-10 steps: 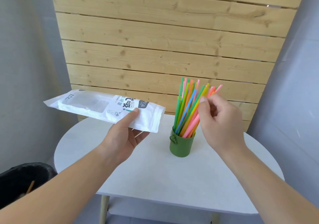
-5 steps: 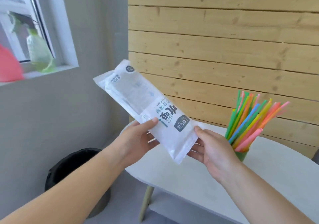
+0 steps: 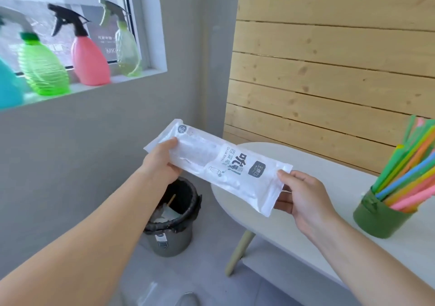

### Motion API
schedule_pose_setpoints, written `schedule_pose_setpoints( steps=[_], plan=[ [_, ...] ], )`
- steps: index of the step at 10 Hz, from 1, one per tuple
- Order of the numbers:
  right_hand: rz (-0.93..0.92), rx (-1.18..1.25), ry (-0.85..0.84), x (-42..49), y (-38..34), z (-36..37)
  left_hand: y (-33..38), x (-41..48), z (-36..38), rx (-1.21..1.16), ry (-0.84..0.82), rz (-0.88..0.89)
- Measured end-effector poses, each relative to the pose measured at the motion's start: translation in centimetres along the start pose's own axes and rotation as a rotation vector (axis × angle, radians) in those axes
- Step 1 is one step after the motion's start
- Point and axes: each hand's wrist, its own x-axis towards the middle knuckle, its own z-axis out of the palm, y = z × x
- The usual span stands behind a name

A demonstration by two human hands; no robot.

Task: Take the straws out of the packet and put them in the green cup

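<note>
Two bare forearms reaching in from the bottom edge. Right hand (image 3: 303, 202) pinching the near, lower end of the white straw packet (image 3: 221, 166), thumb on top, fingers underneath. Left hand (image 3: 162, 164) clamped on the far, upper end, thumb across the front. Packet stretched between both hands, tilted, printed face up, flat and looking empty, held in the air over the left edge of the white round table (image 3: 329, 188) and above the bin. Below it on the floor, a grey waste bin (image 3: 174, 221) with black liner, scraps inside. At right on the table, green cup (image 3: 381, 218) packed with coloured straws (image 3: 409, 171) fanning up and right, well apart from the packet. Behind the table, pale wood plank wall (image 3: 329, 70). Far left on the window sill, spray bottles: teal (image 3: 7, 82), green (image 3: 42, 70), pink (image 3: 89, 56), clear yellowish (image 3: 127, 49).
</note>
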Motion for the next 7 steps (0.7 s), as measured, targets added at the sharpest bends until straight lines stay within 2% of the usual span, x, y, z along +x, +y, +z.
schedule_pose_setpoints(
  steps=[1, 2, 3, 4, 5, 7],
  plan=[
    [0.013, 0.03, -0.01, 0.8, 0.7, 2.5, 0.7, 0.4, -1.9, -0.016, 0.194, -0.041],
    [0.039, 0.006, -0.043, 1.1, 2.1, 4.9, 1.4, 0.4, -4.7, -0.004, 0.255, -0.072],
    [0.07, -0.051, -0.022, 1.7, 4.1, 7.2, 1.5, 0.4, -7.7, 0.188, 0.275, -0.122],
    [0.11, -0.069, -0.027, 1.9, 6.5, 9.6, 0.9, 1.3, -9.5, 0.35, 0.389, -0.158],
    [0.162, -0.073, -0.036, 2.3, 8.6, 12.4, 0.6, 2.5, -10.2, 0.376, 0.409, -0.116],
    [0.214, -0.191, -0.055, 3.7, 10.5, 16.6, -0.8, 3.2, -8.3, 0.475, 0.316, -0.086]
  ],
)
